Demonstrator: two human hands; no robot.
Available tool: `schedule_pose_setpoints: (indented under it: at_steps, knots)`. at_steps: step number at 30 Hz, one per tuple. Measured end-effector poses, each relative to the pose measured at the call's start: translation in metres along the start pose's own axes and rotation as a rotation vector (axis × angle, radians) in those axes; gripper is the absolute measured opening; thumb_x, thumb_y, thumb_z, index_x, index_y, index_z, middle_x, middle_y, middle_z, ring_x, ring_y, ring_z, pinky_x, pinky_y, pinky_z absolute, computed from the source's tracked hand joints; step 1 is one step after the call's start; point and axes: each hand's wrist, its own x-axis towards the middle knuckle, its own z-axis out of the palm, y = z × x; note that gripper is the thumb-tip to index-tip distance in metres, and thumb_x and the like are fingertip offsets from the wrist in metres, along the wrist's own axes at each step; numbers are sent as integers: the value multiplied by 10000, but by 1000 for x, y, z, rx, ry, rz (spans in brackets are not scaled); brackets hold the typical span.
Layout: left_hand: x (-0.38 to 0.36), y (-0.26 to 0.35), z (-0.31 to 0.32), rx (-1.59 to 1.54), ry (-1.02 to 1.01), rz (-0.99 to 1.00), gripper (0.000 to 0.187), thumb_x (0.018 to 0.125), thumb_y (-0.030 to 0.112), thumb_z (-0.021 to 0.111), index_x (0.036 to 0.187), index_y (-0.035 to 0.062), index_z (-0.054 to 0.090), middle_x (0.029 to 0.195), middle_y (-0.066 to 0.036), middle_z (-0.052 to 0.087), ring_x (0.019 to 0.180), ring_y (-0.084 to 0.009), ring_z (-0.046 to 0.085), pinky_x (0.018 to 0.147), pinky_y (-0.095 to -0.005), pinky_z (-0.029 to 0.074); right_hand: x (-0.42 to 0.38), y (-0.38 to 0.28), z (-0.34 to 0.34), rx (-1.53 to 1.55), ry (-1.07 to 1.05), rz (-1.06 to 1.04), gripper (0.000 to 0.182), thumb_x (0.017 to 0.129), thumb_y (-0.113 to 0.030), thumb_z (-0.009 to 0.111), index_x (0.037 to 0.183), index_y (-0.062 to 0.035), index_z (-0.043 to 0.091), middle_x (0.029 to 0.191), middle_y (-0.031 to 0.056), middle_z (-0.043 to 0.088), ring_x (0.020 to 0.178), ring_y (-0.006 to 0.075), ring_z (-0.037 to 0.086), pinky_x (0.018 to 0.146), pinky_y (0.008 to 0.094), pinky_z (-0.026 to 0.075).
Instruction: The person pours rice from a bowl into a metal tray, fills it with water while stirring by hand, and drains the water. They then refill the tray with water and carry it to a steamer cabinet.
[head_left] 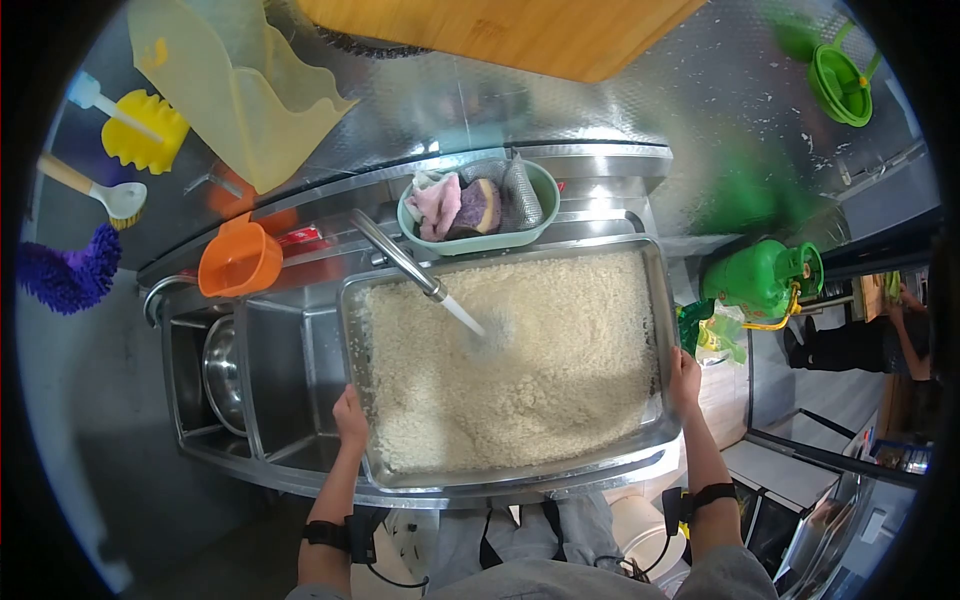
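Observation:
A large rectangular metal tray (661, 300) rests over the sink, filled with pale grains that look like rice (560, 330). My left hand (350, 415) is closed on the tray's left side near the front corner. On the opposite side, my right hand (685, 380) grips the right rim. Water runs from the faucet (400, 258) onto the grains, left of the tray's middle. The fingertips of both hands are partly hidden by the tray edges.
Behind the tray sits a pale green basin (480, 243) with cloths and sponges. An orange scoop (240, 262) stands left of the faucet. A metal bowl (222, 370) lies in the left sink compartment. To the right are a green gas cylinder (755, 280) and another person (850, 345).

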Motion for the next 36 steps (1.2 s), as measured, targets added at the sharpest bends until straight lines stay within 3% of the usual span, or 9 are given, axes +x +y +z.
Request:
schedule_pose_setpoints:
  at_steps: [1, 3, 7, 9, 16, 18, 25, 27, 36]
  knots:
    - [0, 0, 0, 4, 0, -3, 411, 937, 263, 372, 730, -74, 480, 572, -112, 425, 570, -166, 366, 542, -343, 349, 0, 0, 0, 0, 0, 0, 411, 905, -340, 429, 721, 12, 534, 606, 204, 496, 547, 346, 495, 514, 401, 364]
    - [0, -1, 0, 9, 0, -6, 411, 938, 263, 370, 733, -76, 483, 573, -118, 431, 568, -170, 369, 543, -345, 351, -1, -1, 0, 24, 0, 4, 401, 918, -319, 418, 738, 29, 510, 560, 132, 424, 531, 178, 383, 519, 342, 340]
    - [1, -3, 0, 21, 0, -7, 411, 939, 262, 367, 741, -77, 490, 579, -139, 435, 563, -183, 377, 547, -351, 355, 1, 3, 1, 24, -23, 5, 405, 917, -321, 420, 739, 31, 510, 563, 134, 423, 534, 177, 386, 520, 340, 339]
    - [1, -3, 0, 27, 0, -12, 411, 939, 263, 366, 745, -77, 493, 581, -146, 436, 561, -189, 380, 549, -353, 356, 3, 13, 7, 32, 41, -58, 423, 906, -332, 439, 675, 17, 503, 569, 202, 468, 512, 338, 467, 494, 401, 347]
    - [2, -6, 1, 3, -9, 18, 409, 938, 266, 367, 759, -77, 498, 589, -151, 448, 565, -193, 391, 553, -349, 359, 0, 2, 1, 33, 29, -51, 424, 907, -328, 440, 668, 18, 497, 572, 207, 464, 512, 343, 461, 496, 402, 347]
    - [1, -6, 0, -3, 2, 27, 408, 937, 267, 368, 759, -77, 496, 588, -146, 441, 569, -185, 389, 551, -346, 357, 0, 1, 0, 31, -31, -6, 419, 919, -332, 417, 734, 34, 499, 575, 145, 421, 543, 195, 370, 529, 347, 336]
    - [0, 1, 0, 4, 1, -4, 409, 938, 267, 369, 719, -67, 455, 577, -122, 410, 574, -166, 354, 538, -342, 340, 1, 4, 2, 29, -17, 8, 432, 919, -345, 416, 730, 36, 494, 572, 141, 419, 547, 185, 372, 534, 348, 338]
    - [0, 0, 0, 13, 11, -5, 410, 939, 267, 369, 709, -65, 445, 576, -119, 406, 575, -162, 349, 536, -340, 338, 0, 2, 3, 45, 20, -27, 406, 910, -316, 438, 705, 24, 520, 574, 198, 462, 500, 303, 426, 507, 389, 349]
    - [1, 2, -2, 37, -4, -71, 422, 929, 295, 382, 735, -63, 493, 582, -159, 442, 555, -194, 386, 549, -354, 361, 2, 10, 6, 69, -8, -6, 416, 912, -334, 433, 776, 41, 549, 591, 170, 474, 542, 220, 431, 549, 357, 369]
